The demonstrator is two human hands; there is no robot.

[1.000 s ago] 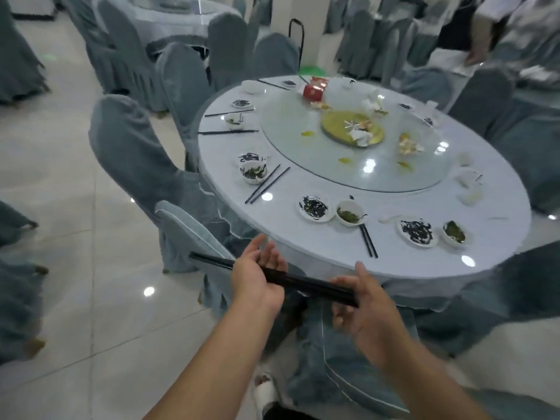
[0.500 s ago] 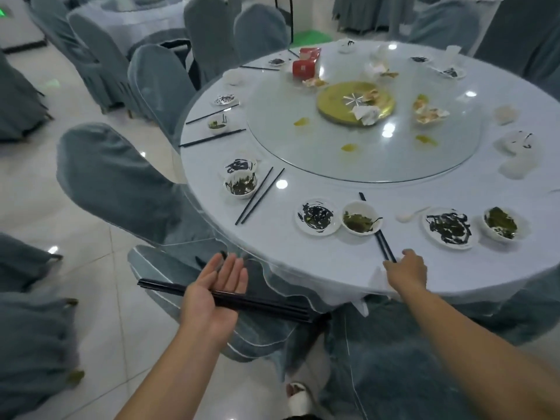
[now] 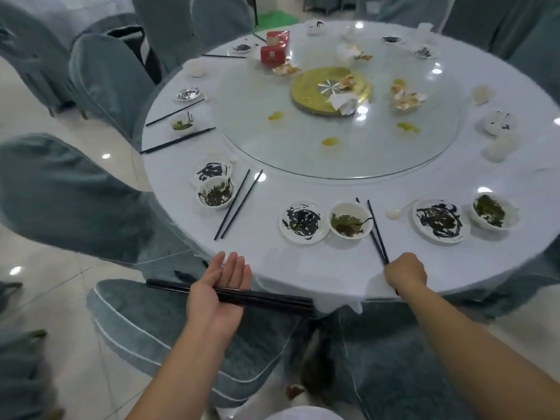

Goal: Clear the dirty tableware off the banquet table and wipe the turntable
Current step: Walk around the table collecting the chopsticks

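Note:
The round banquet table carries a glass turntable with food smears and crumpled napkins. My left hand hovers below the near edge, palm up and fingers straight, with a bundle of black chopsticks lying across the palm. At the table edge my right hand grips the near ends of a chopstick pair. That pair lies beside a dirty bowl and a stained plate. Another chopstick pair lies to the left next to a bowl.
More dirty plates and bowls ring the table, with further chopsticks at the left. Two red boxes stand on the turntable's far side. Covered chairs crowd the near and left edges, one seat right below my hands.
My right hand let go of the bundle, reached to the table edge and closed on the chopstick pair by the bowl. The left hand kept the bundle. The view moved closer.

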